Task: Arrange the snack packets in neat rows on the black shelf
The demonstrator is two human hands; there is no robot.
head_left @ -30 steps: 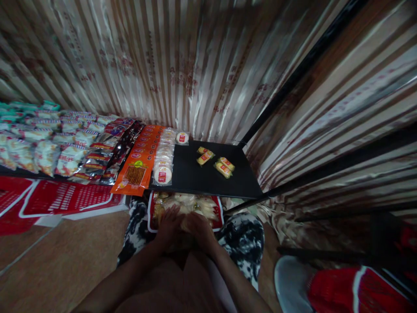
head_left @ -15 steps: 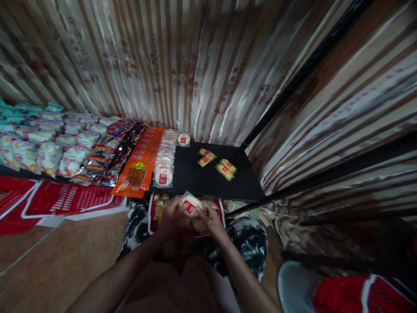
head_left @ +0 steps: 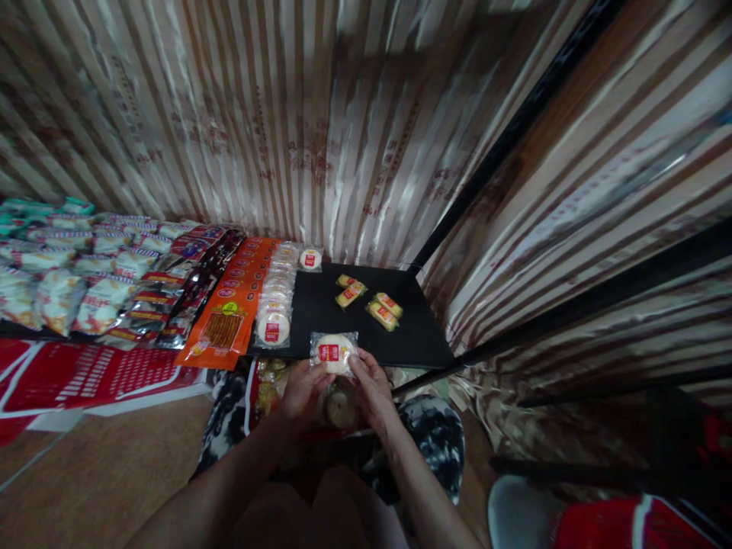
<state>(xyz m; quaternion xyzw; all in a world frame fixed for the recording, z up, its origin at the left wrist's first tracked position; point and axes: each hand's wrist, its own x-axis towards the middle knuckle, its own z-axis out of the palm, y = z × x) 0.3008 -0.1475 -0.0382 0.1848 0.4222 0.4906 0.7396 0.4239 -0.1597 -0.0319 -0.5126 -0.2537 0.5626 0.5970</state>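
Between my two hands is a round white cracker packet [head_left: 334, 353] in clear wrap with a red label, held upright at the shelf's front edge. My left hand [head_left: 303, 390] grips its lower left corner, and my right hand [head_left: 370, 383] pinches its right side. Below them, partly hidden by my hands, a red basket [head_left: 251, 396] with more wrapped snacks rests at my lap. A row of similar round packets [head_left: 273, 326] runs front to back on the black shelf [head_left: 320, 305]. One single round packet [head_left: 310, 259] lies behind, at the row's right.
Small yellow snack packets [head_left: 385, 310] lie on the shelf's right part. Left of the row are an orange bag [head_left: 223, 324], dark packets and white packets [head_left: 106, 303]. Black frame poles [head_left: 486, 171] slant at right before a striped curtain [head_left: 240, 114]. A red crate [head_left: 108, 374] sits below left.
Both hands have raised the round packet forward, from over the basket to the shelf's front edge, and its label now faces me more squarely. The camera view has shifted slightly.
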